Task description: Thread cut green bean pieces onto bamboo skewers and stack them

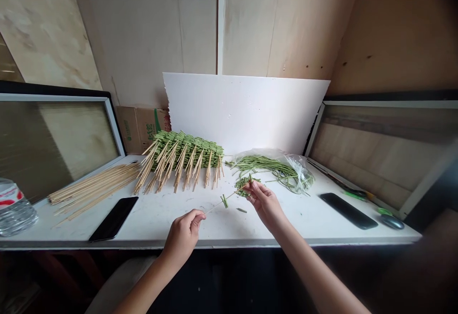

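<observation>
My left hand (186, 230) is closed in a pinch on one end of a thin bamboo skewer (213, 207), which slants up to the right. Short green bean pieces (224, 201) sit threaded on it between my hands. At the skewer's far end, my right hand (261, 199) pinches another short green bean piece (250, 178). Just behind those fingers lies a small pile of cut bean pieces (242, 187). One loose piece (241, 210) rests on the white table below.
Stacked bean skewers (186, 149) stand at the back left, sticks toward me. Bare skewers (96, 185), a phone (113, 218) and a water bottle (16, 211) are left. Long beans (268, 165) in a plastic bag, a second phone (348, 210) and a mouse (392, 221) are right.
</observation>
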The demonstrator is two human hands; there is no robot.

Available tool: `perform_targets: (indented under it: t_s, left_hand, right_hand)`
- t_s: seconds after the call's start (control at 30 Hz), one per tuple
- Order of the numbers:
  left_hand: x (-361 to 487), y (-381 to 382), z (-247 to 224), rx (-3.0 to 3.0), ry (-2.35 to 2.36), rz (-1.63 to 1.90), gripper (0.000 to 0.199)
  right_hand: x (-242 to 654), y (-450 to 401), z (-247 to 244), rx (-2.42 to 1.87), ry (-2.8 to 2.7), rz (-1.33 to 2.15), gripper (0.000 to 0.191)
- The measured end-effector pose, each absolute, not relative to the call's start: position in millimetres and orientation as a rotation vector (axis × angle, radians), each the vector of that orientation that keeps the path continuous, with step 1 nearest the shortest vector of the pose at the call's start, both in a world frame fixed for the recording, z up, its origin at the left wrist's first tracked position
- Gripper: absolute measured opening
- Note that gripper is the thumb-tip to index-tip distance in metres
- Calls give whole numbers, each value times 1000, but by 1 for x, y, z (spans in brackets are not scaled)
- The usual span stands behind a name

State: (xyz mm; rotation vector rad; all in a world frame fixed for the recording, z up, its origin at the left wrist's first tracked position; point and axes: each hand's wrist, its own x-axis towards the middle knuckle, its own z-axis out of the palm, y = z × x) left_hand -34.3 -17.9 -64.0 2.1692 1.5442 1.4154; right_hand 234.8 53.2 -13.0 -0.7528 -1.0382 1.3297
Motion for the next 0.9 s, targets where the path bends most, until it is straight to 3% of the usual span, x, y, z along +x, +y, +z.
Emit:
perform_targets:
  t_s: [0.9]
  left_hand:
    - [-38, -16, -68, 2196, 1565, 1392, 29]
  right_hand:
    - [240, 55, -11, -803, -1119, 1249, 36]
